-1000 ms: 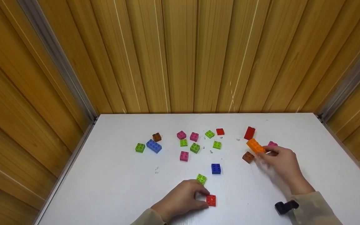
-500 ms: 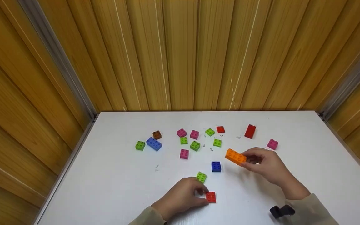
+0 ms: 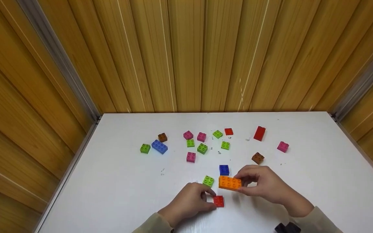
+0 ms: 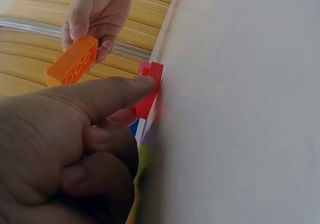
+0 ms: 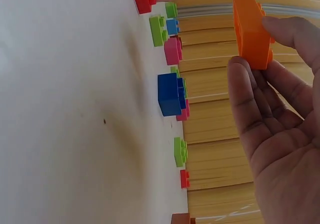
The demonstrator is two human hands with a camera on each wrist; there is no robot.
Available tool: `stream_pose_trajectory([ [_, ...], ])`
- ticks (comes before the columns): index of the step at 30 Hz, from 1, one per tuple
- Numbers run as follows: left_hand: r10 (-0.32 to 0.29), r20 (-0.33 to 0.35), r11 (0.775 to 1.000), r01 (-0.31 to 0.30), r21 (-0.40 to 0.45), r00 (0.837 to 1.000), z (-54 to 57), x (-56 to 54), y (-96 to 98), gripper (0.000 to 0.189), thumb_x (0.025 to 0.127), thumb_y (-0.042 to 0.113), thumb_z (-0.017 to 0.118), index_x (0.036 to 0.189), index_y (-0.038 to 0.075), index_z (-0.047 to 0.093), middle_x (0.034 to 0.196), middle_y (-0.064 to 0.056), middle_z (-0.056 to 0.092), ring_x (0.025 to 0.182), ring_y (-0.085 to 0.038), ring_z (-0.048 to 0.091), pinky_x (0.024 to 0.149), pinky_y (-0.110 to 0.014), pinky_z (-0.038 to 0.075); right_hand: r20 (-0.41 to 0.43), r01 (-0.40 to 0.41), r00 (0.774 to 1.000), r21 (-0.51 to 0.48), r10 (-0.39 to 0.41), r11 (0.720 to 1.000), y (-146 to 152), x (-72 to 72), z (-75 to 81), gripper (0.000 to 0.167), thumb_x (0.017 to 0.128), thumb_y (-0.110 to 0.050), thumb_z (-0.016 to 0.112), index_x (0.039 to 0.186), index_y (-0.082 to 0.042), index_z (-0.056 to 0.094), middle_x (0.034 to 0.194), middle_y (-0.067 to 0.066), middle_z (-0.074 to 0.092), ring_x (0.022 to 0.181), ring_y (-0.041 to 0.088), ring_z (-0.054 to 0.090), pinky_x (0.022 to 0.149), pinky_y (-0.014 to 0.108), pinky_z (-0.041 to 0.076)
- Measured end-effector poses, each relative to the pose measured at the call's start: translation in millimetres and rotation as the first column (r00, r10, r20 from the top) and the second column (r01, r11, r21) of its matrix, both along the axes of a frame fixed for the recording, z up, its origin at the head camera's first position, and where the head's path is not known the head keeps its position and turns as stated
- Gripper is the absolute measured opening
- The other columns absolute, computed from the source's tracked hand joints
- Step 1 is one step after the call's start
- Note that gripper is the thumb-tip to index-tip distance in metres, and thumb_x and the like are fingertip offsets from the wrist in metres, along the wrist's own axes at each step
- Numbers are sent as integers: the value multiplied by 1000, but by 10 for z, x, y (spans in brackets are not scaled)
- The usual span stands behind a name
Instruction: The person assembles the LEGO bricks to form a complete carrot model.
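Near the front of the white table, my left hand (image 3: 191,200) pinches a thin red toy brick (image 3: 219,201) between thumb and forefinger. The left wrist view shows that red brick (image 4: 149,91) low against the tabletop. My right hand (image 3: 265,186) holds a long orange toy brick (image 3: 230,183) by one end, studs up, raised above the table. In the right wrist view the orange brick (image 5: 252,33) sits between thumb and fingers, well off the surface. A lime green brick (image 3: 208,181) lies just beyond the left hand, and a dark blue brick (image 3: 224,170) stands behind the orange one.
Several loose bricks lie farther back, among them a pink brick (image 3: 191,157), a long blue brick (image 3: 159,146) and a long red brick (image 3: 259,133). To the right are a brown brick (image 3: 257,158) and another pink brick (image 3: 283,147). Wood-patterned walls surround the table.
My right hand has carried the orange brick left and toward me, from above the brown brick to close beside the red one. The left hand keeps its pinch on the red brick.
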State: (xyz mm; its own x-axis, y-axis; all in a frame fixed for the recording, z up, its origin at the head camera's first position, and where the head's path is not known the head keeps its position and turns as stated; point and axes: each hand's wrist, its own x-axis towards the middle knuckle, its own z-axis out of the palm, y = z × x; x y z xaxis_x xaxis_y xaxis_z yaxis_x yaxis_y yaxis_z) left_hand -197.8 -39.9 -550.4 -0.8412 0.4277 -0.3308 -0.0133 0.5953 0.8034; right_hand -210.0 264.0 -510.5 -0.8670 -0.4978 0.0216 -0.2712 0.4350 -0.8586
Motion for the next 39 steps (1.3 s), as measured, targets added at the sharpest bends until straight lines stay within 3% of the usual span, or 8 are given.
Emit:
stream_pose_trajectory([
  [5,15,7,1000,-15,2,1000,-13,3,1,23,89,27,99,109,29,87,87,3,70,79,-15,59,68,-26,45,-1,-105,994,-37,105,994,-93,38,-70,26,97,-20,91,122,-19,85,119,7,81,98,16,75,91,24,66],
  [11,37,13,999,-37,5,999,-23,4,10,27,88,28,100,112,24,87,82,1,67,75,-15,57,64,-26,43,7,-157,988,23,157,987,-205,58,-133,23,97,-24,91,120,-22,85,116,1,81,95,12,74,89,22,65],
  [16,5,-28,1000,-5,9,1000,-11,4,6,27,88,24,100,112,20,87,78,5,61,72,-13,53,61,-26,38,-21,-177,984,58,178,982,-258,53,-188,24,96,-25,92,119,-20,86,114,1,82,95,7,73,88,21,65],
  [22,-14,-10,1000,14,-2,1000,5,-4,14,27,89,21,98,113,17,87,80,4,63,74,-15,55,64,-27,40,-23,-182,983,61,183,982,-284,56,-220,24,97,-26,92,119,-20,86,113,0,82,94,6,73,87,21,64],
  [31,-46,-54,999,47,4,997,-5,-10,15,29,88,19,98,114,13,85,100,10,77,87,-12,62,84,-26,50,-14,-189,982,69,191,980,-321,66,-267,23,97,-24,91,118,-18,86,111,0,82,93,4,71,84,21,64],
  [39,-46,-45,999,47,24,998,-21,5,-2,29,88,18,97,114,13,85,99,10,77,85,-11,62,80,-25,49,-7,-196,980,90,198,976,-339,71,-275,23,97,-23,91,118,-16,86,111,-1,82,93,3,71,84,21,64],
])
